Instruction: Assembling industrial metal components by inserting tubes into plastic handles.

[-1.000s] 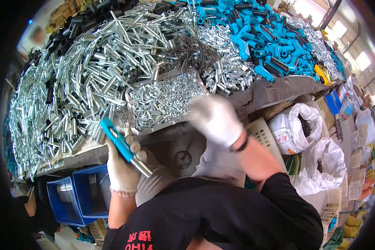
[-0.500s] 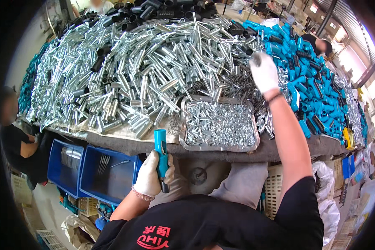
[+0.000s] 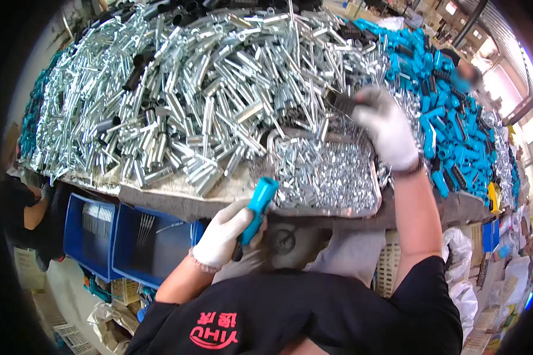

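Near the table's front edge, my gloved left hand [image 3: 224, 234] is closed around a teal tubular housing [image 3: 262, 201]. The housing leans to the right with its round open end up, and a dark part shows below the fingers. Over the tray's far right corner, my gloved right hand [image 3: 392, 127] grips a short black sleeve [image 3: 342, 102] that points left. Motion blurs this hand, so the sleeve's details are unclear. Below it lies a metal tray [image 3: 376, 211] of small silver parts. Dark coil springs [image 3: 364, 135] lie partly hidden under the hand.
Silver metal tubes [image 3: 207, 112] form a large heap across the table. Teal housings [image 3: 450, 136] are piled at the right. Blue bins [image 3: 119, 239] stand below the table edge at left, near another person [image 3: 32, 204]. A yellow object [image 3: 494, 197] sits at the right edge.
My right hand has come left and nearer from beside the teal pile, and the black sleeve now shows in its fingers. My left hand has shifted right, tilting the teal housing.
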Demonstrator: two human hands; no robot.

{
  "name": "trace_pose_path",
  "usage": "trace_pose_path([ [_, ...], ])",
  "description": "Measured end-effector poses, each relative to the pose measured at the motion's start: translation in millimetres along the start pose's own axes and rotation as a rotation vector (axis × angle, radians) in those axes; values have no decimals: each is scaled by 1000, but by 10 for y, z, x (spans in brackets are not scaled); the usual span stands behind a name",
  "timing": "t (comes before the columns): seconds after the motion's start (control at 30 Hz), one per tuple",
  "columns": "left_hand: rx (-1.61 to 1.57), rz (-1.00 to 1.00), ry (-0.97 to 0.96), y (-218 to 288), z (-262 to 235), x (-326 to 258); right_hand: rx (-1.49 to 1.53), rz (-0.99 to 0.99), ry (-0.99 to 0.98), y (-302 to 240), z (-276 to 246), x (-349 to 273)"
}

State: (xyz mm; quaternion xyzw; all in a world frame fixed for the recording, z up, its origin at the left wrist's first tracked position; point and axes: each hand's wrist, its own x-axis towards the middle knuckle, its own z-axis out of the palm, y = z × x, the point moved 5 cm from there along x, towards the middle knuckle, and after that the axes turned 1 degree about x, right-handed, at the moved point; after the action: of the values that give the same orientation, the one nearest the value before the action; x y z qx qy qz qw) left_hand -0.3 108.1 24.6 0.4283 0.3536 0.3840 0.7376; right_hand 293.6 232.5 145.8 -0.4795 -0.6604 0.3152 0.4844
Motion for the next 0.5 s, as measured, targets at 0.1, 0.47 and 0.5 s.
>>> trace_pose_path([
  [0.1, 97, -90, -149, -229, 199, 116, -75, 176, -364, -97, 553, -1116],
  [0.47, 149, -132, -249, -433, 990, -13, 530, 22, 253, 40, 644, -2101],
  [0.5, 80, -18, -160, -467, 1015, 17, 339, 91, 167, 62, 735, -2164],
])
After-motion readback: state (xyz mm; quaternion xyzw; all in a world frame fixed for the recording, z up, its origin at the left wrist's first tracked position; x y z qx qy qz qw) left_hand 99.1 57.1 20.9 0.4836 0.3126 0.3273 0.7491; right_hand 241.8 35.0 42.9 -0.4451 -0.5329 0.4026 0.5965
